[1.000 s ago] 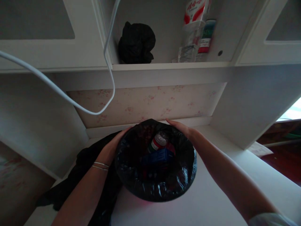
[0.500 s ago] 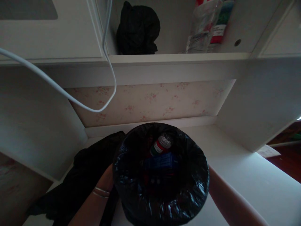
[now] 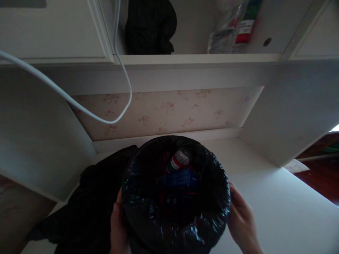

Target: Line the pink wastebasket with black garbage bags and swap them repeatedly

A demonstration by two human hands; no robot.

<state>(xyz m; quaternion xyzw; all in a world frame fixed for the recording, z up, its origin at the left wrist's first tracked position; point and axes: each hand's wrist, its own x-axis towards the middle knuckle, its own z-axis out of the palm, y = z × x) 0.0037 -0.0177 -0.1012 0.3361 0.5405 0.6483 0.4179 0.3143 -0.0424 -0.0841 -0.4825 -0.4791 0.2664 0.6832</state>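
A round trash bin (image 3: 185,233) lined with a shiny black plastic bag stands in front of me, its bag folded out over the rim. Inside lie a clear bottle (image 3: 180,160) with a red-and-white label and a blue box (image 3: 180,179); darker things below them are hard to make out. My left hand (image 3: 118,222) is on the bin's left side, its fingers partly hidden by it. On the opposite side my right hand (image 3: 239,215) grips the bin's edge, fingertips against the bag. Left of the bin spreads a crumpled black bag (image 3: 79,201).
Under the bin is a white desktop (image 3: 267,197) between two side panels. An upper shelf (image 3: 198,59) holds a black bundle (image 3: 150,28), a clear plastic bottle (image 3: 224,35) and a red-and-green labelled bottle (image 3: 246,28). A white cable (image 3: 106,121) hangs at the left.
Both hands have drawn back from lower around the bin to its upper sides, so more of the right hand shows. The bin sits slightly further left in view.
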